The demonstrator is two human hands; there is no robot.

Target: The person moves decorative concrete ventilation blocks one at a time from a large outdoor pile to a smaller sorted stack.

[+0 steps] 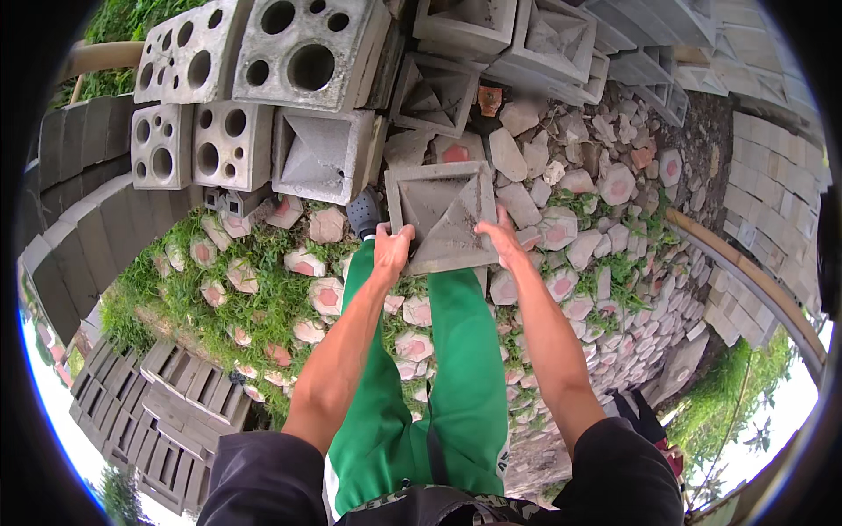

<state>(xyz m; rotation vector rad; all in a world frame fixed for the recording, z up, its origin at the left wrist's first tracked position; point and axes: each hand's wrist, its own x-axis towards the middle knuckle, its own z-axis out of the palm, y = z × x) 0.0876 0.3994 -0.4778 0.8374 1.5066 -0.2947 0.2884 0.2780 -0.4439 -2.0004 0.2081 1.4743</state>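
Note:
Between my two hands is a square grey concrete block with a raised rim and a slanted, recessed face turned up toward me. My left hand grips its left edge, thumb on the rim. On the opposite edge my right hand grips it the same way. The fingers under the block are hidden. It is held in front of my legs, in green trousers. A similar recessed block sits in the stack just left of it.
Blocks with round holes are stacked at the far left. More recessed blocks stand at the far right. Hexagonal pavers and loose rubble cover the uneven, grassy ground. Slotted grey blocks are piled at the near left. A pole crosses the right side.

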